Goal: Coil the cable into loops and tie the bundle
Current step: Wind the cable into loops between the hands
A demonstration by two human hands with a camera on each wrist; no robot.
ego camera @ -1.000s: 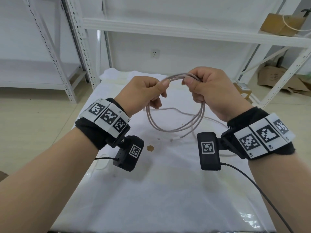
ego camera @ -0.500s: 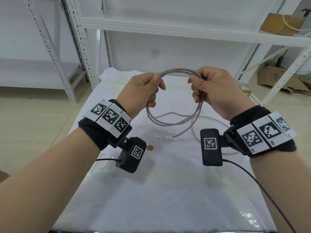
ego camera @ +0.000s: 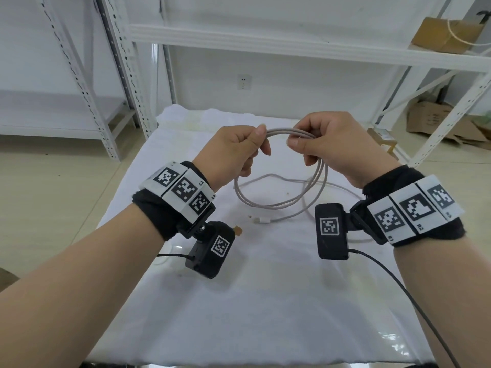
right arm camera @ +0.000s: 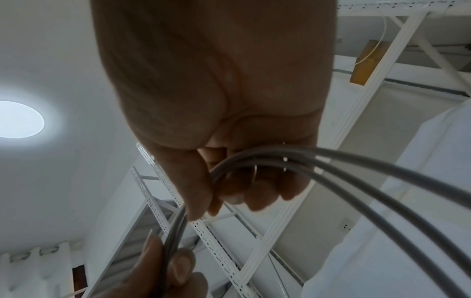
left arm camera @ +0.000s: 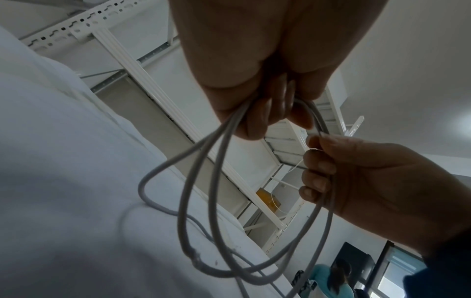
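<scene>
A grey-white cable (ego camera: 279,205) hangs in several loops between my two hands above the white-covered table (ego camera: 265,301). My left hand (ego camera: 239,150) pinches the top of the coil (left arm camera: 229,125) with thumb and fingers. My right hand (ego camera: 326,142) grips the same strands (right arm camera: 254,159) a little to the right, fingers curled around them. The loose tail trails onto the cloth and ends in a white plug (ego camera: 261,221). From the left wrist view, the loops (left arm camera: 198,211) sag down toward the cloth.
White metal shelving (ego camera: 292,46) stands behind and to both sides of the table. Cardboard boxes (ego camera: 446,35) sit on the shelf and on the floor at right. Small brown crumbs (ego camera: 237,231) lie on the cloth. A person (left arm camera: 333,278) sits far off.
Both hands have drifted slightly right and apart along the top of the coil. The loose end with the plug has slid right on the cloth.
</scene>
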